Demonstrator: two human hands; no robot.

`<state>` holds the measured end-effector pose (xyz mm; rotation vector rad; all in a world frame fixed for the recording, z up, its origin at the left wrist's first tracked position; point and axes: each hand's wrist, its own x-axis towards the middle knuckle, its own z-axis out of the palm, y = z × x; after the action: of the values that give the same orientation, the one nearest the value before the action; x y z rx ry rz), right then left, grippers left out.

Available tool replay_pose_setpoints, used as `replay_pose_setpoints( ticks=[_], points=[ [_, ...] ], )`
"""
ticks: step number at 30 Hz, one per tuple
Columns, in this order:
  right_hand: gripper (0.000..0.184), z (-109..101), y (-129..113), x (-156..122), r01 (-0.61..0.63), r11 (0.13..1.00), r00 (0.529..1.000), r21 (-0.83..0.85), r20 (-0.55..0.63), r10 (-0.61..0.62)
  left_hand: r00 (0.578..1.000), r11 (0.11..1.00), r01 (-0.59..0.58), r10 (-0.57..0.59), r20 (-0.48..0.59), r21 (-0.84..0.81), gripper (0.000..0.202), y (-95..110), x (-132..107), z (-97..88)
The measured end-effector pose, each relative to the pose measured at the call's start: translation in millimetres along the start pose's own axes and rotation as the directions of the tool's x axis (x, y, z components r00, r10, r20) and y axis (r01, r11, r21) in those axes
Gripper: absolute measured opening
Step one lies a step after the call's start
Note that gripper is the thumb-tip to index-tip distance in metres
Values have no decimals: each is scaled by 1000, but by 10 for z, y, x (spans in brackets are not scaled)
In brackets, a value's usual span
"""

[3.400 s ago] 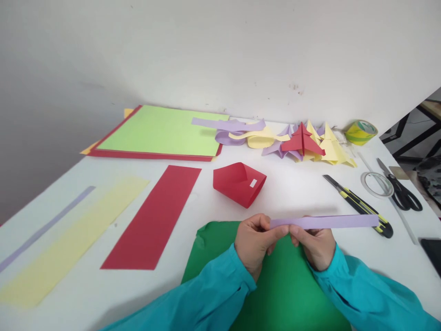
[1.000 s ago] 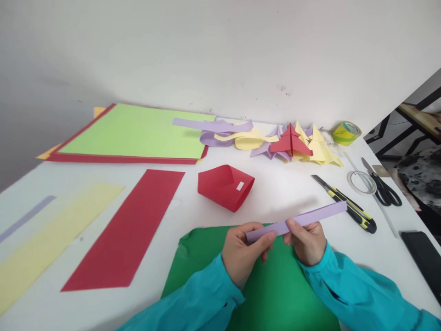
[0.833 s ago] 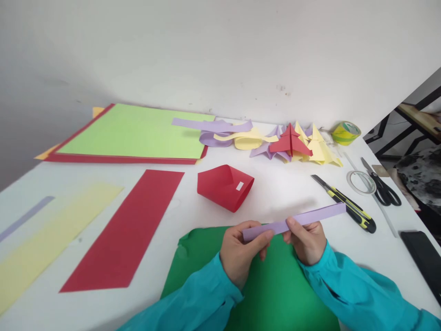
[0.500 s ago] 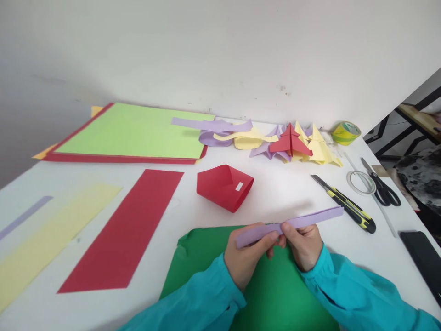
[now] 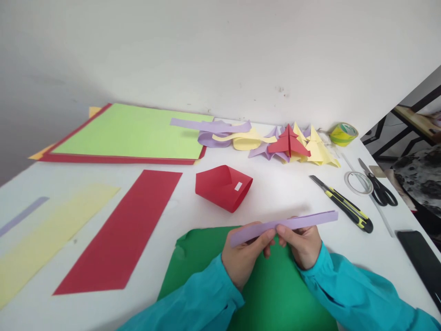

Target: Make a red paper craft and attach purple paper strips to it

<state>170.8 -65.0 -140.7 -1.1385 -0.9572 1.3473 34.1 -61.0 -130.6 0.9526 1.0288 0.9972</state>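
Both my hands pinch a long lilac paper strip [image 5: 306,221] above a green sheet [image 5: 272,294] at the near edge of the white table [image 5: 282,193]. My left hand [image 5: 243,255] grips the strip near its left end, thumb on top. Just to the right, my right hand [image 5: 303,243] pinches the strip near its middle, and the rest of the strip sticks out to the right. A red folded paper pocket [image 5: 223,187] with a small white tape patch lies just beyond my hands.
A red paper rectangle [image 5: 122,230], a pale yellow strip [image 5: 51,239] and a thin lilac strip [image 5: 22,215] lie at left. Light green sheets [image 5: 131,133] sit at the back left. Folded paper shapes [image 5: 292,145], tape rolls [image 5: 342,133], a utility knife [image 5: 342,204], scissors [image 5: 379,189] and a phone [image 5: 420,262] are at right.
The strip has slid leftward through my fingers, so more of it pokes out past my left hand. My right hand has shifted a little left along it. The camera view drifted slightly.
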Motion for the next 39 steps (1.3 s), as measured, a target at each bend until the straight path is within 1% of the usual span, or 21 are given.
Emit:
replay_pose_setpoints(
  ticks=[3, 8, 12, 14, 18, 20, 23, 25, 28, 31, 35, 39],
  points=[
    [28, -12, 1, 20, -11, 1000, 1000, 24, -14, 11, 999, 1000, 12, -12, -47, -6, 27, 1, -16, 7],
    [27, -5, -40, 30, -4, 998, 994, 69, -104, 11, 994, 999, 32, -34, -99, -24, 27, 42, -37, 22],
    [26, -16, -105, 37, -46, 993, 981, 107, -184, 66, 994, 999, 46, -48, -96, -18, 29, 21, -19, -11],
    [25, -31, -129, 44, -42, 993, 978, 109, -200, 63, 996, 999, 49, -50, -73, -21, 29, -2, -7, -28],
    [26, -53, -118, 44, -11, 997, 982, 81, -189, 26, 995, 997, 63, -67, -78, -55, 28, 9, 6, -28],
    [25, -54, -84, 31, -21, 998, 987, 63, -158, 31, 997, 998, 65, -65, -45, -5, 28, 56, 5, -18],
    [27, -38, -25, -2, -26, 999, 996, 34, -84, 29, 998, 992, 53, -58, 37, 117, 27, 141, -9, -3],
    [29, -19, -2, -23, -15, 1000, 999, 24, -48, 16, 997, 989, 60, -65, 35, 133, 27, 172, -24, 6],
    [30, 8, -5, -40, -14, 1000, 999, 25, -40, 15, 996, 991, 90, -90, 1, 104, 27, 159, -42, 14],
    [31, 24, -34, -40, -24, 999, 997, 39, -72, 27, 993, 991, 110, -108, -39, 80, 30, 110, -48, 18],
    [32, 23, -75, -27, -55, 997, 986, 46, -153, 62, 990, 991, 122, -117, -74, 62, 33, 74, -51, 19],
    [30, -27, -110, 10, -45, 999, 971, 9, -233, 46, 989, 990, 127, -121, -87, 66, 35, 85, -56, 8]
  ],
)
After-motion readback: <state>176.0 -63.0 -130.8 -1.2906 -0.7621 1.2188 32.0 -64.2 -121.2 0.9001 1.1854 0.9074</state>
